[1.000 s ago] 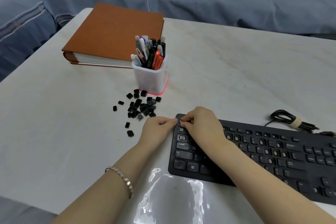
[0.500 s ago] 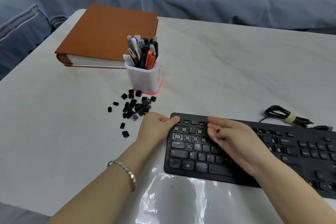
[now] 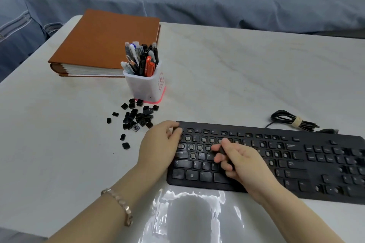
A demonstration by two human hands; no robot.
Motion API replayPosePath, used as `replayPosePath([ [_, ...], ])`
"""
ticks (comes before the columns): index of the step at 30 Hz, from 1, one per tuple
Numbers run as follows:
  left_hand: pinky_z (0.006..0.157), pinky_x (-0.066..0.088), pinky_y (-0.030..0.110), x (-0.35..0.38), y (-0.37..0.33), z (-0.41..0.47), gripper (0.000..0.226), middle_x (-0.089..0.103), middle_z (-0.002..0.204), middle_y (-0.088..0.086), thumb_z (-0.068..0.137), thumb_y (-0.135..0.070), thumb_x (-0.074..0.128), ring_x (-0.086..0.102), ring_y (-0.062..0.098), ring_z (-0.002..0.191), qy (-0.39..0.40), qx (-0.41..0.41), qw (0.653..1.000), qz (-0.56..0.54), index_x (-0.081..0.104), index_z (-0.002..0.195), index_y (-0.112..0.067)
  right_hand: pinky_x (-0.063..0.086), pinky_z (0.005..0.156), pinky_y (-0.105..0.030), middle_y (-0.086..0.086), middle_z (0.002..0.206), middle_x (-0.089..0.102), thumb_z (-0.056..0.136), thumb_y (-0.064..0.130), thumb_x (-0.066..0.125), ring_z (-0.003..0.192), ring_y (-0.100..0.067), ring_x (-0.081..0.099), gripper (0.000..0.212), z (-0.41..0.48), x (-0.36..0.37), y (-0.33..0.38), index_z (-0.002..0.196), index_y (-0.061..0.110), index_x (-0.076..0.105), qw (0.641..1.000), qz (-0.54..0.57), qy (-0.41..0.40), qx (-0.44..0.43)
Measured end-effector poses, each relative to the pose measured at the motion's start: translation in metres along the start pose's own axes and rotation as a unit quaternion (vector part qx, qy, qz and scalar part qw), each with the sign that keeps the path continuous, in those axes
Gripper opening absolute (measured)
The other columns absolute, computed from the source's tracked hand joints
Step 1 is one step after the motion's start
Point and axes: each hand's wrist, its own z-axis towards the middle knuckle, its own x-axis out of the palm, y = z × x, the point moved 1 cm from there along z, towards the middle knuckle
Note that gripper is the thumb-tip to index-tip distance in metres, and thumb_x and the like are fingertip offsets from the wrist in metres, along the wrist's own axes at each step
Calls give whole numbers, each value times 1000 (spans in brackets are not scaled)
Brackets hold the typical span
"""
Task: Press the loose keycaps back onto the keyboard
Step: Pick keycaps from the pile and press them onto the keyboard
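Metal bracelet (image 3: 118,203) circles the left wrist at the counter's (image 3: 49,163) near edge. Past it the black keyboard (image 3: 296,163) lies along that edge toward the right, many switches bare; Z, X, S, D and 2 read on seated keys. The left hand (image 3: 160,144) grips its far left corner, fingers curled round it. The right hand (image 3: 243,162) hovers over the letter rows, fingers curled tight; whether they pinch anything cannot be told. Loose keycaps (image 3: 136,118) lie scattered left of the keyboard, before a white pen holder (image 3: 146,89) with unreadable red print. A brown book (image 3: 104,41) fills the far left corner.
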Motion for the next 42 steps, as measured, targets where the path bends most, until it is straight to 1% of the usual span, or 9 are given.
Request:
replayPosePath([
  [3, 60, 35, 3, -1, -15, -22, 22, 58, 74, -4, 78, -21, 72, 53, 3, 70, 57, 34, 994, -92, 69, 99, -27, 23, 38, -10, 6, 54, 37, 89, 32, 50, 44, -2, 28, 32, -2, -1, -1, 85, 7, 69, 999, 20, -10, 26],
  [7, 59, 32, 8, 1, -27, -36, 36, 48, 59, -24, 69, -20, 80, 41, -2, 56, 101, 106, 981, -130, 64, 92, -44, 23, 38, -12, 4, 55, 37, 86, 33, 53, 47, -4, 30, 35, -10, 5, 5, 84, 2, 70, 987, 131, 37, 87],
  [12, 58, 32, 9, 3, -33, -37, 37, 44, 60, -15, 64, -18, 82, 38, 1, 53, 89, 145, 974, -148, 66, 77, -49, 24, 42, -15, 4, 54, 37, 87, 41, 51, 50, -8, 27, 38, -18, 10, 11, 80, 10, 73, 995, 57, 55, 68],
  [18, 57, 32, 7, 3, -28, -42, 32, 44, 58, -14, 63, -25, 80, 40, 0, 52, 59, 154, 972, -170, 67, 77, -50, 21, 46, -20, 0, 57, 40, 92, 38, 45, 52, -12, 28, 43, -24, 9, 13, 58, 14, 59, 995, 76, 43, 50],
  [21, 56, 32, 7, 0, -25, -44, 36, 40, 60, -9, 67, -13, 81, 38, 0, 52, 48, 155, 970, -183, 68, 84, -42, 25, 41, -18, 1, 58, 45, 92, 30, 45, 52, -10, 33, 43, -28, 5, 14, 62, 11, 69, 991, 114, 63, 39],
  [28, 56, 31, 7, -2, -24, -48, 34, 38, 57, -13, 64, -13, 79, 37, 0, 51, 48, 157, 966, -200, 70, 84, -39, 20, 52, -21, -7, 71, 42, 89, 18, 51, 56, -9, 29, 29, -37, -4, 14, 71, 16, 74, 995, 20, 98, -27],
  [33, 53, 31, 9, 1, -26, -52, 24, 40, 58, -13, 54, -26, 82, 38, 2, 52, 40, 145, 969, -197, 70, 75, -32, 24, 46, -13, 2, 54, 36, 88, 15, 54, 51, -9, 27, 24, -42, -6, 15, 78, 19, 75, 995, -24, 88, -46],
  [39, 52, 29, 9, 10, -19, -57, 28, 41, 58, -9, 52, -38, 80, 38, 2, 54, 10, 167, 977, -134, 54, 60, -28, 34, 45, -9, 9, 43, 55, 83, 5, 61, 43, 1, 46, 17, -41, -2, 14, 76, 17, 71, 996, -39, 37, -66],
  [42, 52, 29, 9, 16, -13, -58, 25, 43, 63, -10, 57, -39, 73, 39, 2, 55, 6, 180, 978, -104, 53, 60, -25, 40, 52, -5, 5, 57, 68, 77, 6, 69, 52, 4, 58, 14, -39, 1, 9, 76, 20, 70, 992, -91, 23, -88],
])
